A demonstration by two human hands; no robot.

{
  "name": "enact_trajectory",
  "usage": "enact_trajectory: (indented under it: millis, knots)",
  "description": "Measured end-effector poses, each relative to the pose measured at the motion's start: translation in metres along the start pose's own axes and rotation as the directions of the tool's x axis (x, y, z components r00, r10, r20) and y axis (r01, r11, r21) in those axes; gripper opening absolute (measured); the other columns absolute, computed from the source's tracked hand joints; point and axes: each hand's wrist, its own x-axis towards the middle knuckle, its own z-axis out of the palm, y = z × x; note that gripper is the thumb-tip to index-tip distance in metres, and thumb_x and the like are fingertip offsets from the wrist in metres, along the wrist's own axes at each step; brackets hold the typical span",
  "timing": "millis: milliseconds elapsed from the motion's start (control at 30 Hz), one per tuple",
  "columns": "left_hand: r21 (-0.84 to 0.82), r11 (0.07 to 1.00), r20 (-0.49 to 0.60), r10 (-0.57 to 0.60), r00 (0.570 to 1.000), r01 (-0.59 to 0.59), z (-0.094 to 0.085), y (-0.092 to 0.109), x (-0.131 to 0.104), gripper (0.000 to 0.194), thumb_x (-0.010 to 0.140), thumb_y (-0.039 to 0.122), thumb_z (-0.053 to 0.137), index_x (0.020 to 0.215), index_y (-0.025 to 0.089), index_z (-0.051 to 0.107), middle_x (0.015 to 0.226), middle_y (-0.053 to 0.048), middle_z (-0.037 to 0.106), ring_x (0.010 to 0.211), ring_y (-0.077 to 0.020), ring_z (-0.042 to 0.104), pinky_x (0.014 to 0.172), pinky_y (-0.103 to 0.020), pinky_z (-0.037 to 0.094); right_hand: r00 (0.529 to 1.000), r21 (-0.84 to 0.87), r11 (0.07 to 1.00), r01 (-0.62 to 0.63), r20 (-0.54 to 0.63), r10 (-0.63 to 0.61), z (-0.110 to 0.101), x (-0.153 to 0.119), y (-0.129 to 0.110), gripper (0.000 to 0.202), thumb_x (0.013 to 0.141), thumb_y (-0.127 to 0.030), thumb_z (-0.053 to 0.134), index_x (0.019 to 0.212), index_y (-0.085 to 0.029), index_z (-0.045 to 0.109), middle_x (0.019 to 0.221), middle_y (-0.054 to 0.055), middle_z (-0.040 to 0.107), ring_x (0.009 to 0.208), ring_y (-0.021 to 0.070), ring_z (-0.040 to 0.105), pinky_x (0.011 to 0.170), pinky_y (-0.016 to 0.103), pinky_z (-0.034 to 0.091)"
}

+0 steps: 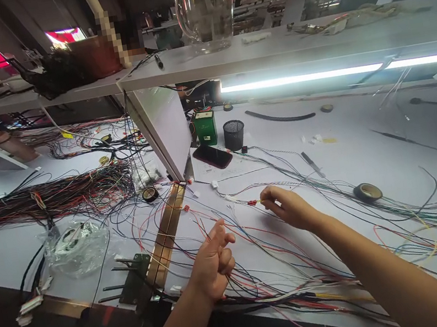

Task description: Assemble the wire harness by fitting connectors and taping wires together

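Note:
My right hand (286, 205) is closed in a pinch above the white bench. A short, thin yellow wire shows at its fingertips, beside a small red connector (252, 202). My left hand (216, 261) is curled, thumb against the bent fingers, among thin red and black wires (201, 228) that run to it; its inner grip is partly hidden. Another small red connector (186, 208) lies up and left of that hand. Beyond both hands, a white connector (215, 184) sits at the end of some wires.
A roll of black tape (368, 192) lies right of my right hand. Farther back are a phone (213, 156), a mesh cup (234, 134) and a green box (206, 127). A thick wire bundle (60, 195) covers the left bench. A glass jug (207, 9) stands on the shelf.

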Motion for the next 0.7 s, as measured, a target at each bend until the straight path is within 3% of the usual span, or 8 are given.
enact_trajectory:
  millis: [133,233,333,433,533,633,700]
  knots:
    - [0.062,0.997,0.085,0.042,0.996,-0.047,0.007,-0.002,0.001,0.040,0.084,0.039,0.065,0.117,0.023,0.050,0.082,0.005,0.055,0.036,0.0032,0.017,0.037,-0.016,0.012,0.990,-0.006,0.991,0.132,0.057,-0.131,0.002,-0.022,-0.012,0.015,0.096,-0.026,0.038,0.092,-0.024,0.052,0.088,0.004,0.062,0.077,0.0161,0.055,0.072,0.029,0.044]
    - [0.146,0.985,0.073,0.077,0.994,-0.087,0.011,-0.006,-0.003,0.032,0.083,0.039,0.065,0.105,0.019,0.055,0.077,0.004,0.058,0.034,0.0032,0.018,0.036,-0.017,0.011,0.977,-0.052,0.977,0.205,0.067,-0.202,0.006,-0.030,-0.009,0.018,0.095,-0.023,0.039,0.096,-0.025,0.057,0.096,0.005,0.064,0.087,0.0185,0.057,0.080,0.034,0.045]
    - [0.223,0.960,0.024,0.170,0.985,-0.171,0.011,-0.012,-0.008,0.031,0.082,0.040,0.066,0.101,0.018,0.055,0.081,0.001,0.063,0.035,0.0034,0.020,0.037,-0.017,0.011,0.979,-0.123,0.977,0.175,-0.085,-0.186,0.007,-0.039,0.007,0.027,0.091,-0.019,0.044,0.114,-0.027,0.056,0.120,0.008,0.058,0.108,0.0231,0.053,0.092,0.044,0.042]
    - [0.274,0.936,0.005,0.226,0.974,-0.219,0.009,-0.018,-0.013,0.033,0.082,0.041,0.065,0.104,0.018,0.055,0.090,-0.004,0.066,0.037,0.0036,0.022,0.038,-0.017,0.013,0.956,-0.102,0.995,0.021,-0.288,-0.049,0.005,-0.050,0.023,0.042,0.087,-0.015,0.044,0.128,-0.026,0.047,0.128,0.009,0.052,0.118,0.0241,0.049,0.095,0.045,0.044]
    - [0.305,0.925,0.012,0.232,0.973,-0.224,0.008,-0.022,-0.015,0.034,0.085,0.041,0.062,0.110,0.019,0.052,0.093,-0.005,0.067,0.038,0.0033,0.023,0.039,-0.017,0.014,0.946,-0.068,0.996,-0.058,-0.324,0.033,0.002,-0.056,0.026,0.041,0.088,-0.019,0.043,0.128,-0.026,0.047,0.124,0.008,0.053,0.104,0.0210,0.056,0.085,0.038,0.051]
    - [0.332,0.914,0.027,0.236,0.971,-0.232,0.008,-0.024,-0.017,0.035,0.087,0.040,0.060,0.113,0.020,0.050,0.092,-0.005,0.067,0.038,0.0029,0.022,0.040,-0.018,0.013,0.974,-0.086,0.995,-0.058,-0.225,0.037,0.002,-0.054,0.021,0.037,0.092,-0.026,0.042,0.128,-0.029,0.048,0.125,0.006,0.054,0.079,0.0146,0.061,0.072,0.031,0.052]
    - [0.346,0.909,0.053,0.228,0.972,-0.232,0.007,-0.025,-0.018,0.033,0.086,0.041,0.060,0.109,0.018,0.052,0.091,-0.005,0.067,0.039,0.0027,0.021,0.040,-0.019,0.012,0.975,-0.121,0.986,-0.115,-0.202,0.089,0.002,-0.050,0.022,0.032,0.093,-0.030,0.042,0.122,-0.030,0.055,0.125,0.005,0.055,0.075,0.0137,0.061,0.068,0.029,0.051]
